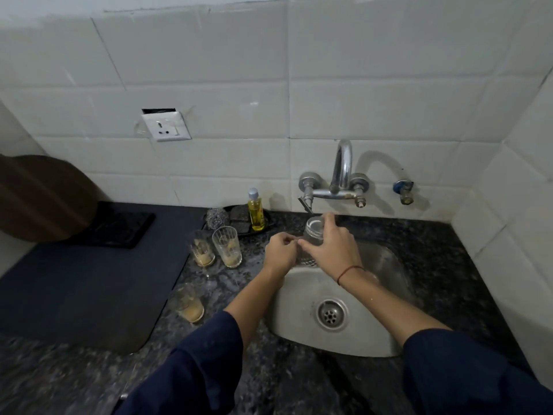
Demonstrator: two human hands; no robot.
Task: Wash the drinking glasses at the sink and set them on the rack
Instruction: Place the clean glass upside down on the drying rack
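My right hand [330, 247] grips a clear drinking glass [314, 227], held upside down over the steel sink [386, 265], just below the tap spout [306, 204]. My left hand [281, 253] is curled against the glass's lower part, thumb and fingers pinched; the mouth of the glass is hidden behind both hands. Three dirty glasses with brownish residue stand on the counter to the left: two side by side [204, 248] [227, 247] and one nearer me [188, 302].
A dark drying mat [74, 289] covers the counter at left. A black tray [267, 224] behind the glasses holds a yellow soap bottle [256, 211], steel wool [216, 218] and scrub pads. The tap [341, 172] is on the tiled wall. The speckled counter looks wet.
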